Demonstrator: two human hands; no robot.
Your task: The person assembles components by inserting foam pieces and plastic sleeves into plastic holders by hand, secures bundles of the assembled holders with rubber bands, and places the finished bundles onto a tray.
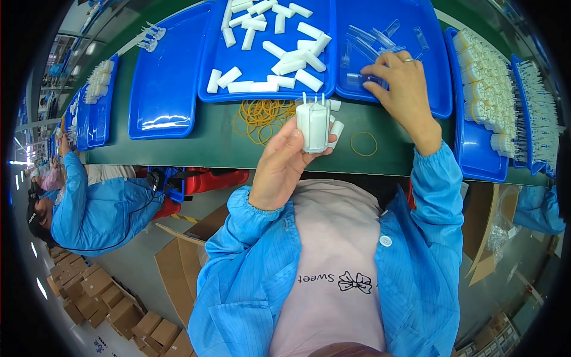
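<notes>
My left hand (284, 157) is closed around a white plastic part (313, 128) with several thin prongs standing up from its top and clear pieces along its sides. It is held upright in front of the table's near edge. My right hand (399, 83) reaches into a blue tray (437, 101) of clear plastic pieces (383, 37). Its thumb and forefinger pinch one short clear piece (355, 78) near the tray's left side. Partly behind the white part lie a few white blocks (336, 132) on the green table.
A pile of yellow rubber bands (262, 119) and one loose band (364, 144) lie on the table (220, 146). Another blue tray (208, 83) holds white blocks. Trays of banded white assemblies (485, 89) stand at right. A co-worker (107, 208) sits at left.
</notes>
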